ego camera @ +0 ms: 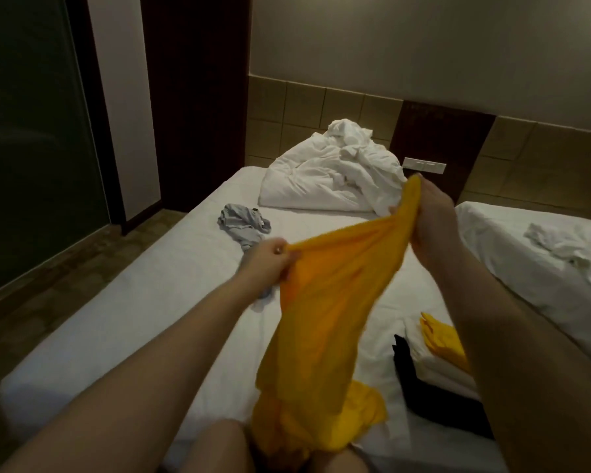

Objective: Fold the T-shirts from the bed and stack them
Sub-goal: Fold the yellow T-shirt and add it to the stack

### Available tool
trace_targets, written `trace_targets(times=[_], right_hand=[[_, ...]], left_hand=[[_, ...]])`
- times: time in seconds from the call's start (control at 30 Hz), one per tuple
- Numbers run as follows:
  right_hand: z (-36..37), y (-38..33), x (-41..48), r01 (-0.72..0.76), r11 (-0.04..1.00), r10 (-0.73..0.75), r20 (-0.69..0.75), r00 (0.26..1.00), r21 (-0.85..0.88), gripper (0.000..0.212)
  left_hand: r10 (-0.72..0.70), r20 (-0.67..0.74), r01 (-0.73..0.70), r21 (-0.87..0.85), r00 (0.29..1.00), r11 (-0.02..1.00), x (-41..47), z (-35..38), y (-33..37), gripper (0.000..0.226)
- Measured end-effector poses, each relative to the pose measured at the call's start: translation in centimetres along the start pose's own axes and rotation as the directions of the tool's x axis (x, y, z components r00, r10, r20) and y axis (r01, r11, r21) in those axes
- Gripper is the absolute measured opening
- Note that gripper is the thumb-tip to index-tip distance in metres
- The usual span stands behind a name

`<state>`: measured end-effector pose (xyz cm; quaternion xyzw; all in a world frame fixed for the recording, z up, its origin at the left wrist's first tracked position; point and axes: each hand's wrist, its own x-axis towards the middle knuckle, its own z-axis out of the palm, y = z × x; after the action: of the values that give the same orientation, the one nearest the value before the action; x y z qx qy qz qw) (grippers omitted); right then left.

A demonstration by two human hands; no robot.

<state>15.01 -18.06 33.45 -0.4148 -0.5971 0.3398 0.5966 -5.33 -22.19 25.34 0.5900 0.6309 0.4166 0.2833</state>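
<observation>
**Yellow T-shirt** (331,302): centre of view, lifted off the bed and stretched by its top edge between both hands. The body hangs toward 6 o'clock, with the lower end bunched at the bottom of view.

**Left hand** (270,261): at 9 o'clock of the shirt. The fingers are curled, pinching one end of the top edge.

**Right hand** (427,216): at 1 o'clock, higher than the left. It is clenched round the other end, with fabric gathered in the fist.

**Bed** (133,302): white sheet, running from 7 o'clock up to 12 o'clock.

**Grey T-shirt** (243,223): crumpled on the sheet at 10 o'clock, just beyond the left hand.

**White duvet** (331,175): a rumpled heap at 12 o'clock, at the head of the bed.

**Folded clothes** (434,394): on the sheet at 4 o'clock, in yellow, white and black pieces lying against one another. The right forearm partly hides them, so how they are layered cannot be told.

**Second bed** (512,261): at 3 o'clock, with a crumpled white cloth (560,244) lying on it.

**Wall switch** (423,164): at 1 o'clock, on the wall just above the right hand.
</observation>
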Motion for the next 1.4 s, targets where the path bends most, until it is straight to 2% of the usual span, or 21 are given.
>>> trace_targets(times=[0.07, 0.17, 0.23, 0.27, 0.33, 0.37, 0.43, 0.53, 0.6, 0.67, 0.7, 0.77, 0.83, 0.9, 0.93, 1.0, 1.07, 1.13, 1.23, 1.33, 1.4], right_hand=[[-2.0, 1.5, -0.1, -0.067, 0.992, 0.075, 0.064, 0.995, -0.108, 0.023], [-2.5, 2.1, -0.8, -0.048, 0.935, 0.113, 0.168, 0.979, -0.351, 0.027], [-1.5, 0.8, -1.3, 0.004, 0.955, 0.073, 0.247, 0.966, -0.298, 0.024], [-0.6, -0.1, -1.4, 0.028, 0.966, 0.06, 0.33, 0.942, -0.257, 0.023], [1.3, -2.0, -1.8, 0.09, 0.944, 0.085, 0.495, 0.865, -0.319, 0.015], [2.3, -2.6, -2.0, 0.143, 0.909, 0.093, 0.525, 0.846, -0.391, 0.013], [3.4, -3.1, -2.0, 0.19, 0.855, 0.058, 0.453, 0.889, -0.482, 0.011], [2.9, -2.3, -2.1, 0.029, 0.973, 0.062, 0.379, 0.924, -0.23, 0.007], [2.2, -1.8, -2.3, -0.128, 0.992, 0.125, 0.383, 0.915, -0.019, 0.008], [1.4, -1.4, -2.4, -0.231, 0.961, 0.156, 0.386, 0.909, 0.156, 0.021], [0.9, -1.4, -2.4, -0.266, 0.931, 0.163, 0.368, 0.915, 0.249, 0.029], [-0.9, -1.0, -2.4, -0.299, 0.86, 0.172, 0.317, 0.933, 0.412, 0.04], [-3.0, -0.3, -2.6, -0.3, 0.831, 0.202, 0.248, 0.947, 0.469, 0.029], [-4.7, 0.8, -3.0, -0.297, 0.886, 0.262, 0.143, 0.954, 0.357, 0.017], [-5.5, 1.5, -3.1, -0.287, 0.936, 0.278, 0.07, 0.958, 0.205, 0.02], [-6.5, 2.7, -3.6, -0.224, 0.954, 0.224, -0.018, 0.974, -0.198, 0.044], [-5.8, 2.8, -4.5, -0.049, 0.901, 0.07, 0.033, 0.997, -0.43, 0.063], [-3.5, 2.6, -5.8, 0.121, 0.863, -0.015, 0.215, 0.977, -0.49, 0.069], [0.8, 3.1, -7.5, 0.258, 0.798, 0.07, 0.509, 0.858, -0.545, 0.07], [3.3, 3.8, -7.9, 0.238, 0.814, 0.068, 0.494, 0.867, -0.53, 0.071], [4.2, 3.3, -7.9, 0.223, 0.851, 0.007, 0.434, 0.901, -0.475, 0.05]], left_hand=[[0.131, -0.155, -0.127, 0.038, 0.979, 0.991, 0.8, -1.7, 1.9, 0.018], [0.352, -0.233, -0.322, 0.156, 0.907, 0.934, 1.6, -3.4, 6.4, 0.017], [0.459, -0.21, -0.404, 0.258, 0.863, 0.878, 1.9, -3.6, 9.1, 0.012], [0.495, -0.186, -0.43, 0.302, 0.849, 0.851, 1.9, -3.5, 10.2, 0.008], [0.538, -0.148, -0.456, 0.378, 0.83, 0.806, 1.8, -2.8, 11.7, 0.008], [0.549, -0.138, -0.462, 0.395, 0.824, 0.794, 1.8, -2.5, 11.9, 0.01], [0.532, -0.134, -0.479, 0.293, 0.836, 0.827, 1.5, -2.2, 11.4, 0.012], [0.419, -0.072, -0.424, -0.087, 0.905, 0.901, 1.0, -2.2, 8.4, 0.035], [0.284, 0.153, -0.25, -0.205, 0.947, 0.946, 0.4, -1.6, 5.8, 0.043], [0.177, 0.39, -0.116, -0.174, 0.904, 0.978, -0.4, -0.2, 3.0, 0.036], [0.134, 0.446, -0.079, -0.14, 0.885, 0.987, -0.8, 0.7, 1.4, 0.026], [0.084, 0.47, -0.03, -0.121, 0.878, 0.992, -1.5, 2.3, -1.7, 0.016], [0.048, 0.45, 0.011, -0.128, 0.891, 0.992, -2.2, 3.6, -4.1, 0.017], [0.038, 0.361, 0.023, -0.162, 0.932, 0.986, -2.7, 4.1, -5.0, 0.021], [0.036, 0.295, 0.025, -0.2, 0.955, 0.98, -2.7, 4.1, -4.9, 0.022], [0.073, 0.17, -0.028, -0.252, 0.983, 0.967, -2.4, 3.2, -3.5, 0.024], [0.184, 0.104, -0.16, -0.208, 0.977, 0.965, -1.9, 2.0, -1.4, 0.021], [0.294, 0.119, -0.279, -0.13, 0.948, 0.952, -1.6, 1.1, 0.9, 0.02], [0.374, 0.218, -0.375, -0.04, 0.901, 0.926, -1.3, 0.4, 3.9, 0.017], [0.32, 0.196, -0.322, -0.024, 0.927, 0.947, -1.1, -0.6, 5.1, 0.014], [0.28, 0.139, -0.267, -0.102, 0.95, 0.958, -1.1, -1.4, 4.8, 0.014]])
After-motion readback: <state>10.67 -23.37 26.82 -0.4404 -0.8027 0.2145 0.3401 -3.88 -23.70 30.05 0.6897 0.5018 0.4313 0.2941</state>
